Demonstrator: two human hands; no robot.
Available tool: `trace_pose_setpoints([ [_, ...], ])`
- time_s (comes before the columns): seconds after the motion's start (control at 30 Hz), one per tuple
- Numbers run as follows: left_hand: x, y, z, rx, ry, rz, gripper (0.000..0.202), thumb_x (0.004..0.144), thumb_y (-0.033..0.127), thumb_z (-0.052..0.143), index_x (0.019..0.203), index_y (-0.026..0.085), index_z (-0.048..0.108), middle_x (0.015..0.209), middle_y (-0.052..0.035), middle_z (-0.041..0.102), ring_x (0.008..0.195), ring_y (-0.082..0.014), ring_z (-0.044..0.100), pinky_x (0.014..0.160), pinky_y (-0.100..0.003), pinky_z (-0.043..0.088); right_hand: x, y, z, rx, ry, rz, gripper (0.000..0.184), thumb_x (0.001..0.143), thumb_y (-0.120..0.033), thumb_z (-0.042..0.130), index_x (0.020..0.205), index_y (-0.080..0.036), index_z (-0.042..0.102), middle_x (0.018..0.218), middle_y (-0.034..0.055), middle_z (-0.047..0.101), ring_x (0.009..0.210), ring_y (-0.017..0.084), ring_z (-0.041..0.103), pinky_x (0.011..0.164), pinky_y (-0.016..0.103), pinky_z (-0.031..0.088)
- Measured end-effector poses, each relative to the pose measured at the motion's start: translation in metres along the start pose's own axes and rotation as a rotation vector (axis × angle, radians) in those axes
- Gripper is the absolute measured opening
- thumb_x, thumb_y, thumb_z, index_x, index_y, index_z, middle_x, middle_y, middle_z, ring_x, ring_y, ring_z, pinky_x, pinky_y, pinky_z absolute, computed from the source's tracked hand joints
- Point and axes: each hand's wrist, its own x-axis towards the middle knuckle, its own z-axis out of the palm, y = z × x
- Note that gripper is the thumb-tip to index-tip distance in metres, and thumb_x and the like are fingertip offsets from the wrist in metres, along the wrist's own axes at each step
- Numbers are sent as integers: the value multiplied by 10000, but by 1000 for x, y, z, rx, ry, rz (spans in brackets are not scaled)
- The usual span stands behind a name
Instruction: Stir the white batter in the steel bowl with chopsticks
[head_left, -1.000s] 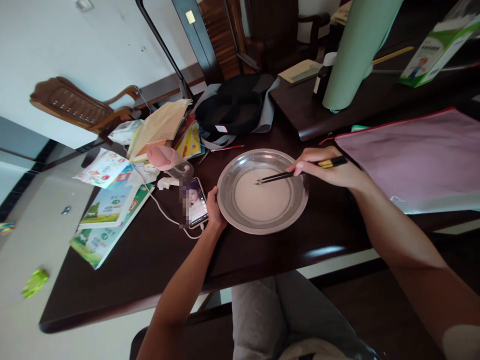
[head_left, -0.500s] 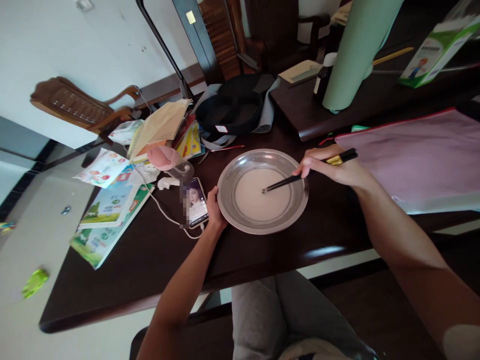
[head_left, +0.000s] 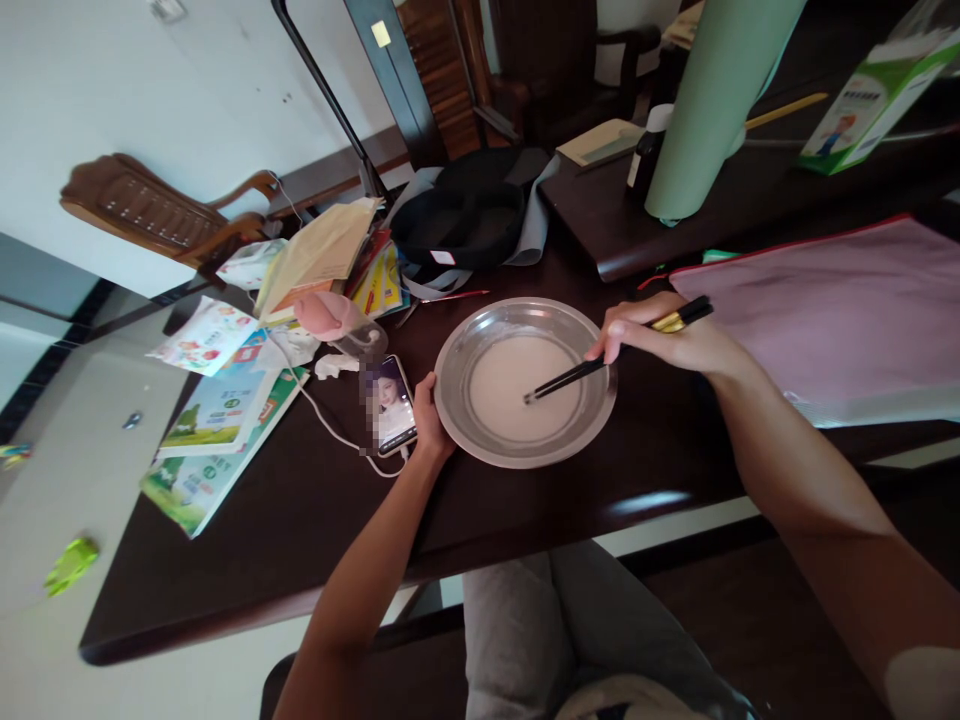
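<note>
A round metal plate (head_left: 459, 340) with a thin pale batter (head_left: 510, 375) in it sits on the dark wooden table (head_left: 300, 510). My right hand (head_left: 667, 335) is closed on a pair of black chopsticks (head_left: 577, 372) whose tips dip into the batter near the plate's middle. My left hand (head_left: 426, 415) grips the plate's left rim, with the thumb on the edge.
A lit phone (head_left: 394, 403) on a white cable lies just left of the plate. Booklets and packets (head_left: 217, 420) crowd the left side, a black bag (head_left: 461, 215) lies behind, and a pink zip folder (head_left: 832, 310) lies to the right. A green roll (head_left: 705, 110) stands on the raised shelf.
The chopstick tips have swept from the upper left of the batter towards me and right, to the lower middle. My left hand has kept still on the rim.
</note>
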Motion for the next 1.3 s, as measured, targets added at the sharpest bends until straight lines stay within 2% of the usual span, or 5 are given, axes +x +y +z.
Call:
trace_pose_setpoints([
  [0.33,-2,1,1,24,-19,-13,235,747,400,662,615,206,657,600,5,707,693,-210,713,664,-290,564,1,0,0,-1,93,68,363,977,-489,626,771,-223,761,849,39,810,833,180,758,751,285,562],
  [0.57,0,0,-1,34,-25,2,254,766,419,670,624,208,655,611,6,706,693,-208,706,689,-301,569,5,-2,22,76,-75,21,323,931,-503,680,872,-193,748,918,61,811,789,156,728,678,266,538],
  [0.8,1,0,-4,44,-48,2,264,753,412,674,592,208,628,574,30,670,571,-152,630,630,-262,531,4,-1,8,206,139,19,361,946,-568,647,924,-217,565,557,-31,644,496,110,570,469,245,384],
  [1.0,-2,2,-1,2,1,-21,235,774,362,624,602,203,649,592,16,681,619,-166,658,649,-266,536,7,0,24,344,-132,77,483,784,-448,851,999,-246,468,735,-33,712,592,113,643,529,236,459],
  [1.3,-4,3,1,-5,-31,-30,227,708,409,696,606,212,646,606,6,693,745,-218,732,725,-294,576,4,2,18,290,164,29,405,912,-546,705,1047,-268,442,731,-14,745,521,118,621,486,254,456],
])
